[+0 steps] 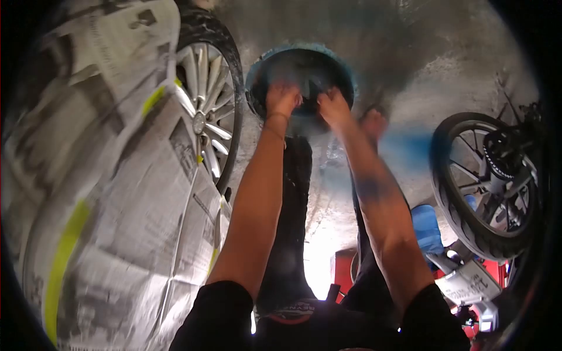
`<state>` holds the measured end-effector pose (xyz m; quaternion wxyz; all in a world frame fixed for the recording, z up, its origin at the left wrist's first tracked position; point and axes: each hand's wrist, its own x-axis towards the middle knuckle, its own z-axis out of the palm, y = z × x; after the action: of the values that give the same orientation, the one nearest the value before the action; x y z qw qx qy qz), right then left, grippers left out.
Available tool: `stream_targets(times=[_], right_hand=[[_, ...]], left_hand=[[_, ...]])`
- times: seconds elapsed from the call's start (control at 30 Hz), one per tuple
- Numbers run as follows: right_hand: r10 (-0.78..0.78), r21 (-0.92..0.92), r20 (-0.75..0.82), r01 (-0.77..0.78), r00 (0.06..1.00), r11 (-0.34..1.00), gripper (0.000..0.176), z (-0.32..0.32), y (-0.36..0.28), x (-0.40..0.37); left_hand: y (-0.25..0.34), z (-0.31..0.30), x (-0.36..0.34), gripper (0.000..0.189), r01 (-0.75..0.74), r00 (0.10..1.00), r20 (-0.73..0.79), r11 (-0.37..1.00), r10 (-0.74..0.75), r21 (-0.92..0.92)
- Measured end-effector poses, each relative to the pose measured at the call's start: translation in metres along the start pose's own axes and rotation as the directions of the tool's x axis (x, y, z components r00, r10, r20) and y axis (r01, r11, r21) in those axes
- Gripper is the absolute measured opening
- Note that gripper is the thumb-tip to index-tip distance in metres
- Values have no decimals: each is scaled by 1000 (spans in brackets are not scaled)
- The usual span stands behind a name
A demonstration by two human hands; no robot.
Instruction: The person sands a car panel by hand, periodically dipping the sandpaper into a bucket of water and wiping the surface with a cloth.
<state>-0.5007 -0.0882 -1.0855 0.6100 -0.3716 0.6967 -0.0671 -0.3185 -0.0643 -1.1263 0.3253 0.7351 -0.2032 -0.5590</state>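
Observation:
A round basin (350, 73) with a worn blue rim and a dark inside stands on the floor ahead of me. Over its left half is my left hand (284, 99), blurred, its fingers curled closed. Across a small gap, my right hand (333, 106) is closed too, with fingers bent inward above the basin's right half. Something dark lies between the two hands, too blurred to name, and what the fingers hold is hidden.
On the left, a car covered in newspaper (140, 245) and yellow-green tape (65, 257) shows a silver-spoked wheel (199, 123). A motorcycle wheel (442, 169) stands at the right, near a blue object (426, 228). My bare foot (373, 124) rests on the concrete floor (398, 88).

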Motion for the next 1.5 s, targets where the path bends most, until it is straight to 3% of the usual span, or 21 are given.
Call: stream_targets(times=[0.03,0.1,0.27,0.33,0.37,0.47,0.53,0.67,0.83,0.9,0.93,0.97,1.0,1.1,1.17,1.2,1.27,1.3,1.33,1.37,1.5], right_hand=[[24,176,40,-31,999,984,37,-3,19,-7],[64,404,13,-64,998,912,39,-17,8,-32],[5,645,265,-181,964,742,55,-57,-8,-80],[217,793,474,-521,853,315,51,-67,-48,-101],[177,800,467,-499,866,332,51,-74,-77,-100],[-49,873,310,-264,949,410,49,-106,-143,-163],[-230,900,186,-72,955,429,48,-162,-246,-124],[-557,885,-91,323,826,336,46,-313,-269,-210],[-815,799,-293,597,500,79,44,-501,-512,-184],[-882,804,-249,593,400,41,43,-537,-601,-265],[-670,625,-349,696,655,354,42,-504,-635,-376],[-700,538,-403,772,589,339,42,-493,-659,-452],[-729,455,-428,824,534,337,49,-489,-668,-492],[-852,236,-289,895,436,378,56,-492,-647,-505],[-827,479,-262,811,498,337,59,-458,-610,-494],[-677,557,-300,699,672,448,52,-444,-584,-452],[-634,-33,-396,680,664,733,55,-465,-473,-260],[-534,503,-311,613,786,609,53,-473,-419,-124],[-561,502,-270,611,783,611,53,-435,-452,-225],[-56,590,-411,312,910,745,51,-402,-456,-274],[-86,679,-239,230,967,698,60,-368,-435,-212]], left_hand=[[34,-3,-31,22,342,937,76,848,-342,-405],[100,-1,-91,38,374,909,62,743,-412,-554],[202,8,-202,35,328,944,209,783,-255,-528],[245,20,-230,35,277,949,281,805,-143,-525],[270,36,-245,34,172,976,194,891,-97,-419],[361,87,-259,36,-316,947,130,923,293,219],[527,109,-313,30,-140,989,42,796,143,589],[645,160,-335,31,-479,865,105,748,490,460],[812,175,-420,32,-751,520,229,313,822,581],[870,157,-450,33,-838,393,212,254,895,483],[888,136,-482,33,-823,390,166,262,906,503],[906,114,-524,31,-900,398,124,361,909,246],[915,95,-550,32,-911,406,90,411,909,-38],[902,50,-558,31,-973,226,97,229,969,-24],[846,28,-495,33,-986,147,138,133,979,105],[805,34,-437,38,-938,328,-14,324,945,-121],[712,-9,-395,44,-576,694,208,704,690,-414],[643,-23,-279,36,-52,924,317,891,214,-451],[646,-58,-394,27,-117,961,128,779,246,-616],[608,-75,-399,19,-97,962,138,767,235,-635],[505,-122,-493,14,-74,986,49,690,157,-720]])
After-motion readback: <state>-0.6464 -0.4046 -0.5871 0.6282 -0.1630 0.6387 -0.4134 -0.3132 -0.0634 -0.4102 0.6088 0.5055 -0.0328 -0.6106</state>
